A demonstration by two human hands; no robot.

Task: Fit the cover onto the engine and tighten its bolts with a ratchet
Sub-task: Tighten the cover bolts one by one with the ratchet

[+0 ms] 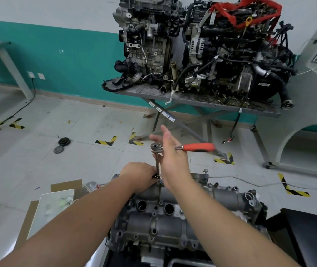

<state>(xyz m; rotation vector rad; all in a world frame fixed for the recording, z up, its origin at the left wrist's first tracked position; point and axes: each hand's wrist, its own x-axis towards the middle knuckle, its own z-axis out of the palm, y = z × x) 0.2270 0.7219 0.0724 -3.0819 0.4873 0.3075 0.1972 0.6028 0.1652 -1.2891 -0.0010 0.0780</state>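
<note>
From the head camera, your left hand (137, 175) curls around the lower end of the ratchet's extension bar (158, 166), pinching it just above the socket where it meets the far edge of the cover (153, 214). The bar stands nearly upright. Your right hand (170, 160) is spread, fingers straight and pointing away from you, its palm against the ratchet (184, 147) just behind the round head; whether it presses or only touches, you cannot tell. The red handle (200, 147) sticks out to the right, level with the floor.

The grey cast cover lies on the engine (173, 239) directly below your forearms, with two round wells open in its top and small bolts (161, 202) seated along its middle.

Beyond, two other engines (202, 45) sit on a metal table (259, 110) against the teal and white wall. To your left are cardboard boxes (65, 186), and two dark round discs (61, 145) lie on the tiled floor (77, 122), which carries yellow-and-black tape marks.
</note>
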